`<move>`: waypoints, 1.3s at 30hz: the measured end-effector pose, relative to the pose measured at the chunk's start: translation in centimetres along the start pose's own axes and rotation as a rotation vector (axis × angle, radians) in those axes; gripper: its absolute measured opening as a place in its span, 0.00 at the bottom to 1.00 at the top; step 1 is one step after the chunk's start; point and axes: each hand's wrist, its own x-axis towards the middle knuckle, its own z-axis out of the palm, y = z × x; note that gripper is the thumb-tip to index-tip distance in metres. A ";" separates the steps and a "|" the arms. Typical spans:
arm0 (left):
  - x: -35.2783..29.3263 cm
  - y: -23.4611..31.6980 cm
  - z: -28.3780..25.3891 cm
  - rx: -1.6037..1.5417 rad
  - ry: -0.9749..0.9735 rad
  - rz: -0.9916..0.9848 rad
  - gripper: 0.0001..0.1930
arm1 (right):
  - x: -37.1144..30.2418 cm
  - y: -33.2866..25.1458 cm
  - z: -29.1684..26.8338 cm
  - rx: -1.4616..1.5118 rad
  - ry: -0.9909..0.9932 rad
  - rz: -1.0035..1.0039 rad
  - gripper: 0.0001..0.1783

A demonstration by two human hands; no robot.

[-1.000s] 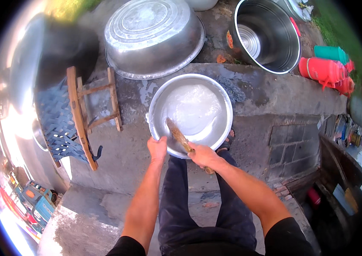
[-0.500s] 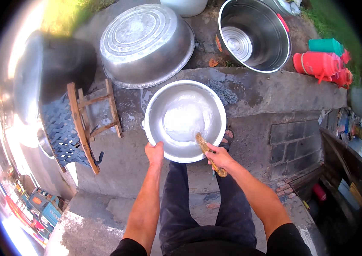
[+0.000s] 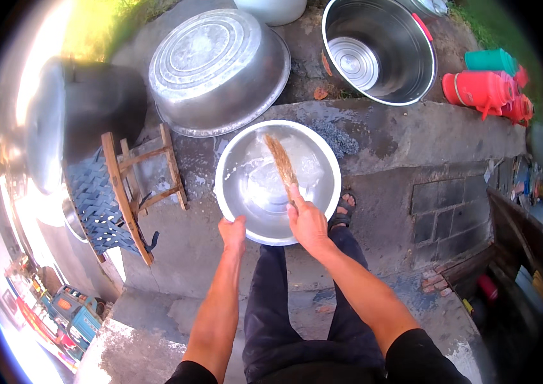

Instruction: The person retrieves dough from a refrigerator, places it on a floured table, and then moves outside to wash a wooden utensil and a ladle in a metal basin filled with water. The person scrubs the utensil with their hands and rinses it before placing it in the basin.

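Note:
A round metal basin (image 3: 233,182) with a pale rim is in front of me, and whitish liquid lies inside it. My left hand (image 3: 233,232) grips the near-left part of its rim, thumb on top. In my right hand (image 3: 308,224) is a straw brush (image 3: 278,157), the fingers closed round its near end. The brush slants up and left over the inside of the basin, its bristle end toward the far wall. Whether the bristles touch the metal, I cannot tell.
Beyond the basin, a large upturned metal tub (image 3: 210,61) and a deep steel pot (image 3: 380,51) stand on the concrete ledge. A wooden stool with woven seat (image 3: 118,169) lies tipped at left. A grey scouring mesh (image 3: 335,137) and red flasks (image 3: 476,89) are at right.
My right hand has moved left, and the brush has swung from the basin's near-right side to reach across toward its far wall. The left hand stays on the rim.

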 end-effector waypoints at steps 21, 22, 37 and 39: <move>-1.5 2.8 0.6 -0.057 -0.207 0.094 0.10 | 0.2 -5.2 -6.4 0.502 -0.620 0.036 0.30; -1.8 3.2 0.2 -0.073 -0.214 0.091 0.10 | 0.4 -6.5 -8.9 0.876 -0.626 0.222 0.31; -15.2 10.9 -2.0 -0.187 -0.151 0.177 0.14 | -10.6 -1.4 -21.2 0.613 -0.318 0.123 0.29; -17.2 11.8 -2.1 -0.191 -0.140 0.201 0.14 | -12.8 0.1 -23.5 0.500 -0.310 -0.012 0.30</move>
